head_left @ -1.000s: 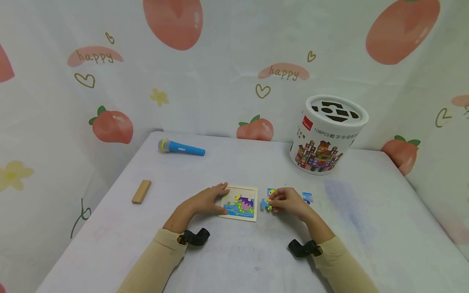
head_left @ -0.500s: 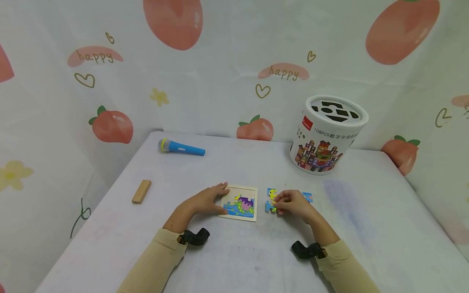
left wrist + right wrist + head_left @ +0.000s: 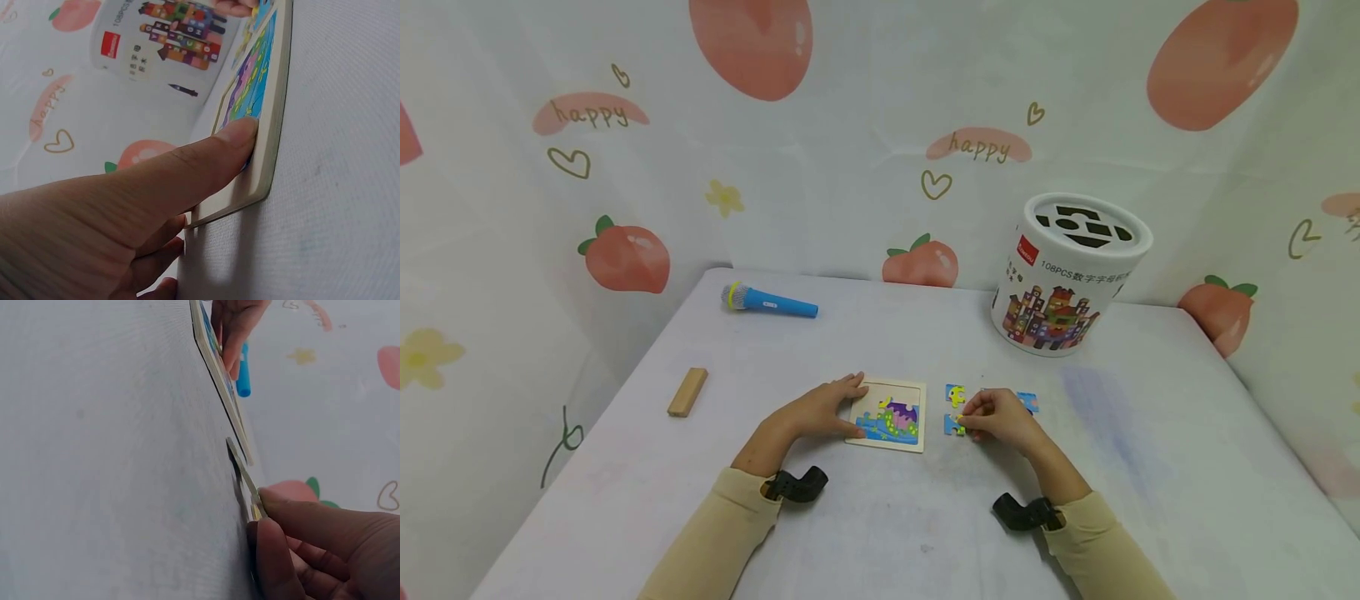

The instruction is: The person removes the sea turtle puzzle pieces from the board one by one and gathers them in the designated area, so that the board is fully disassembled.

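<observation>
My left hand [image 3: 814, 414] holds the left side of a small wooden jigsaw board [image 3: 887, 446]. Its thumb [image 3: 240, 132] lies on top, over the printed picture, and the other fingers are at the edge. Part of the blue, green and purple picture [image 3: 897, 421] fills the board; bare wood shows above it. To the right, my right hand [image 3: 1002, 417] pinches a blue and yellow jigsaw piece [image 3: 952, 425] between thumb and fingers, tilted just off the table in the right wrist view. A piece with a yellow figure [image 3: 955, 395] lies behind it. Another blue piece [image 3: 1027, 402] is partly hidden by the hand.
A large white block tub [image 3: 1060, 283] stands at the back right. At the back left lies a blue toy microphone [image 3: 771, 301], with a wooden block [image 3: 688, 392] nearer the left edge. A printed fabric backdrop rises behind the white table [image 3: 880, 533].
My right hand has shifted slightly right with the pinched piece, turning it a little and uncovering more of the yellow-figured piece. My left hand stays on the board.
</observation>
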`<state>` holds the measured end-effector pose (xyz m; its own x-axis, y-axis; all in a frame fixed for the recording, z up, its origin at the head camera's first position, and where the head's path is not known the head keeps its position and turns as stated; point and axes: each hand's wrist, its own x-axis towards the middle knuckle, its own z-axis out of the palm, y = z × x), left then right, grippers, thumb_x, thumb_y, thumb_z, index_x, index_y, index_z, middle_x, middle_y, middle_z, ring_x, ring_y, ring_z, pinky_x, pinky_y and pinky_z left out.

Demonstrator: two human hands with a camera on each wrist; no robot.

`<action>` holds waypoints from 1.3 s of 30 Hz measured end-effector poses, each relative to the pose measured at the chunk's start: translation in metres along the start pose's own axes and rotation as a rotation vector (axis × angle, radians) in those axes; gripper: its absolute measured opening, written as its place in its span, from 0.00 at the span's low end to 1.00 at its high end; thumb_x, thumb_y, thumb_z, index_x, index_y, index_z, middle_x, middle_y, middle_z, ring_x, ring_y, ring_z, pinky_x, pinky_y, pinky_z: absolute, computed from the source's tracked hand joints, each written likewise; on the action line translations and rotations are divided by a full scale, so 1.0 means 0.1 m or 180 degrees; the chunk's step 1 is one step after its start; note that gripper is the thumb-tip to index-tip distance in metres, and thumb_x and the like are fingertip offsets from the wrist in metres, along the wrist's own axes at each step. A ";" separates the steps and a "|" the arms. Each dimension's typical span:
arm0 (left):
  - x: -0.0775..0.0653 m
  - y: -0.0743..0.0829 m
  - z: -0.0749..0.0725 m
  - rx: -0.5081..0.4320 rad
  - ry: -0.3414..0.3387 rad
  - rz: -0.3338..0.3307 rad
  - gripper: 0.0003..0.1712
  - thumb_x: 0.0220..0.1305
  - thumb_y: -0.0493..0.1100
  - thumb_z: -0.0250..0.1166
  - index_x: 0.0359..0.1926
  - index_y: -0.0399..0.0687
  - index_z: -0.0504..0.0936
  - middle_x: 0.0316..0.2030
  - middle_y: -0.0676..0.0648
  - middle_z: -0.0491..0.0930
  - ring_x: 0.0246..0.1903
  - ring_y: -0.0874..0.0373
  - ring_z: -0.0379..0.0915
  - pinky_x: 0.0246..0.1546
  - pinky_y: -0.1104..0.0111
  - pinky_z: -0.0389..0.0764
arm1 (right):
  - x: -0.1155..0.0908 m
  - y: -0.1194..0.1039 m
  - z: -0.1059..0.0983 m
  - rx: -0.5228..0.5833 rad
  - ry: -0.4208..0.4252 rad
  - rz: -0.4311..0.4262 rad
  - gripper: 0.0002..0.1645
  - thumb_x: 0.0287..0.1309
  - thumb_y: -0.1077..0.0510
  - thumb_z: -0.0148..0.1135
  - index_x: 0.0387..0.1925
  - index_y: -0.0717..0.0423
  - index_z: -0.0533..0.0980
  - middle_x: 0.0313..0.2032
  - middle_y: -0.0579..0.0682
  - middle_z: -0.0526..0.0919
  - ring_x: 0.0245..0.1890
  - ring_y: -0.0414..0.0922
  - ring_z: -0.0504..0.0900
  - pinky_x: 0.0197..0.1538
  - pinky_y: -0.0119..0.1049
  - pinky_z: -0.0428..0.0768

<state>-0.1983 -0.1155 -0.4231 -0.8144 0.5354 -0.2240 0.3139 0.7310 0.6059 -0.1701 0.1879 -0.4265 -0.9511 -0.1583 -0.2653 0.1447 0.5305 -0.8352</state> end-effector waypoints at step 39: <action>0.00 0.00 0.00 -0.0007 -0.0010 0.0015 0.44 0.51 0.50 0.71 0.67 0.44 0.64 0.72 0.47 0.50 0.72 0.47 0.41 0.70 0.49 0.48 | -0.04 0.01 0.02 -0.0930 0.0013 -0.0551 0.13 0.46 0.59 0.72 0.33 0.60 0.79 0.27 0.48 0.75 0.28 0.41 0.70 0.29 0.29 0.70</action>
<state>-0.1985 -0.1154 -0.4226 -0.8115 0.5400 -0.2235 0.3166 0.7276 0.6085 -0.1658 0.1874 -0.4269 -0.9559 -0.2637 -0.1293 -0.1027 0.7125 -0.6941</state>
